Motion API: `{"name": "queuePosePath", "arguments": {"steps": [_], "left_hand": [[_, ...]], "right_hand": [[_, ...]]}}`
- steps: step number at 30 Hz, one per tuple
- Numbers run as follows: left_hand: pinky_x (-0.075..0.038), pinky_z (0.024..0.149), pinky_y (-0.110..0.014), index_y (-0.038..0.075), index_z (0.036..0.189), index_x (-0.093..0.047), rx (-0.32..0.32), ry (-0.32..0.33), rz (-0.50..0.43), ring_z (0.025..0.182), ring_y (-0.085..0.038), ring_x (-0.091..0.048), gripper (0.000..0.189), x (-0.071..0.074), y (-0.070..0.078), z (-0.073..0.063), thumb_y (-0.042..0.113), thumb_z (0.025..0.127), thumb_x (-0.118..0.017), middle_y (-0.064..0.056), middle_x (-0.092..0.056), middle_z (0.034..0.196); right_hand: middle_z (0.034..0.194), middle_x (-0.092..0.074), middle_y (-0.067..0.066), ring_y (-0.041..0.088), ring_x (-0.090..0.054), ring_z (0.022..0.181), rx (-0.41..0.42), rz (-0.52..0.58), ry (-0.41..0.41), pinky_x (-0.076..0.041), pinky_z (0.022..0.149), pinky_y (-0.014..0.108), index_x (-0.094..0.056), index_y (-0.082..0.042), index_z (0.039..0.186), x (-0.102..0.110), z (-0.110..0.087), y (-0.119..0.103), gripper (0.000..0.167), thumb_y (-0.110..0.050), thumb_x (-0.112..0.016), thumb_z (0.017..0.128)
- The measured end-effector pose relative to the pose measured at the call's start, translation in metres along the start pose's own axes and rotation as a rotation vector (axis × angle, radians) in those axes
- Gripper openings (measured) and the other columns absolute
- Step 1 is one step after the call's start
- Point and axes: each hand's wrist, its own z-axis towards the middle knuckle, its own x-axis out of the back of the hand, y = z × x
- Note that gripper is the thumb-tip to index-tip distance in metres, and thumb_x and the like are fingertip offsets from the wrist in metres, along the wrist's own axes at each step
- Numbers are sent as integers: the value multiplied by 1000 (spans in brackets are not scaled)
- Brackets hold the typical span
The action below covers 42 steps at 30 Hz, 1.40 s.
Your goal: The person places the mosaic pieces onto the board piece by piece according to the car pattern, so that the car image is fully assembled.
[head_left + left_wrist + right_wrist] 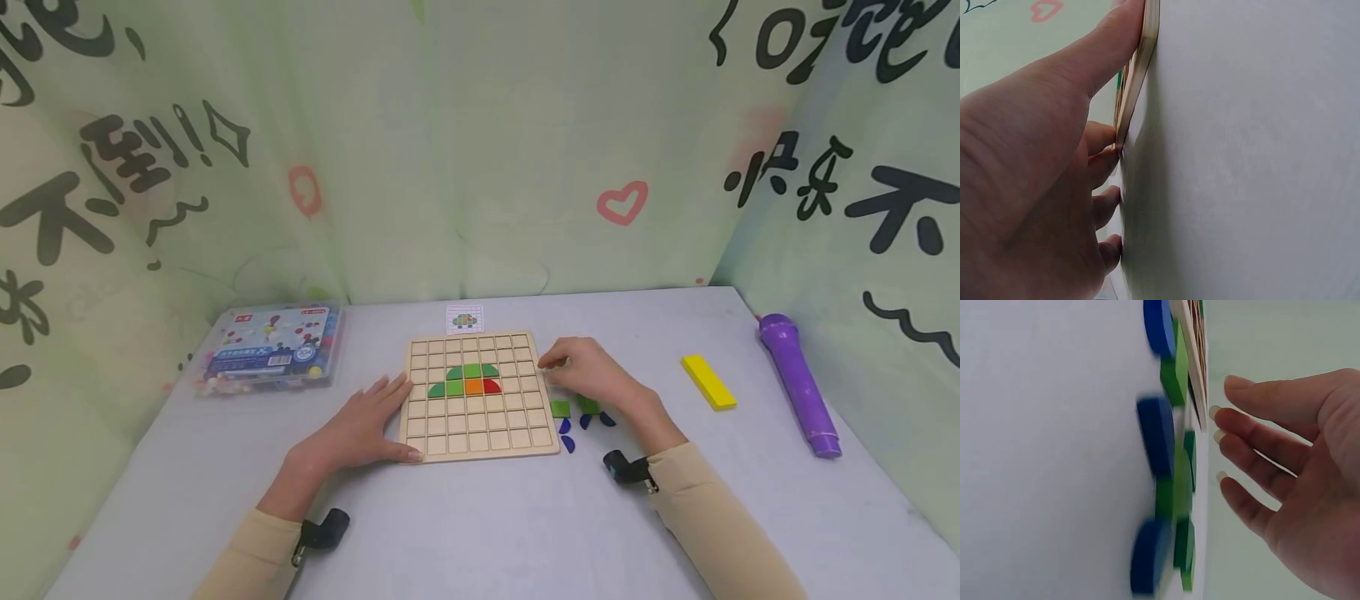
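A wooden grid board (465, 427) lies flat on the table. Near its middle sit green squares (454, 388), green quarter-rounds (437, 391), an orange square (473, 386) and a red quarter-round (491, 386). My left hand (360, 429) rests along the board's left side, fingers spread, thumb at the near left corner. Just beyond the board's right edge hovers my right hand (592, 371). In the right wrist view its fingers (1260, 434) bend loosely, with nothing visible between them and the thumb. Below it lie loose green squares (560, 409) and blue rounded pieces (567, 444).
A small pattern card (465, 319) lies behind the board. At the back left stands a clear plastic case (273, 346) of colourful parts. To the right are a yellow block (708, 382) and a purple tube (801, 387). Printed curtains hang behind the table.
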Motion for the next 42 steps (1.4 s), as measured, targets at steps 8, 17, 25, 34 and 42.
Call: {"name": "queuePosePath", "arguments": {"steps": [8, 17, 25, 34, 42], "left_hand": [[-17, 122, -63, 9, 158, -23, 4, -1, -6, 154, -38, -16, 115, 1, 1, -1, 67, 73, -75, -7, -20, 167], [-17, 122, -62, 9, 159, -23, 8, -4, -8, 154, -38, -16, 116, 1, 1, -1, 68, 73, -74, -7, -19, 168], [-17, 123, -62, 10, 159, -23, 13, -3, -12, 154, -38, -16, 117, 0, 1, 0, 70, 72, -74, -6, -19, 168], [-16, 123, -61, 10, 159, -23, 13, -5, -13, 155, -38, -15, 117, 0, 0, 0, 71, 72, -73, -6, -19, 168], [-15, 123, -61, 12, 159, -22, 17, -8, -14, 155, -36, -13, 118, -1, -1, 0, 72, 71, -73, -4, -17, 168]], "right_hand": [[104, -71, 9, 18, -59, 88, -14, -87, -63, -51, 75, 28, -75, -3, 112, 17, -5, 27, 30, -1, -70, 83], [93, -69, 6, 17, -57, 81, 1, -91, -46, -50, 72, 28, -76, -6, 96, 15, -6, 30, 14, 0, -71, 84], [82, -65, 5, 17, -55, 71, -18, -30, -5, -48, 64, 28, -69, -7, 86, 14, -7, 20, 4, -4, -68, 85], [84, -66, 3, 19, -55, 79, 59, 33, 34, -47, 70, 30, -69, -11, 87, 2, 0, 6, 7, -5, -69, 85], [86, -66, 3, 18, -57, 82, 82, 80, 34, -48, 74, 30, -69, -11, 90, -13, 7, -10, 8, -5, -69, 86]]}}
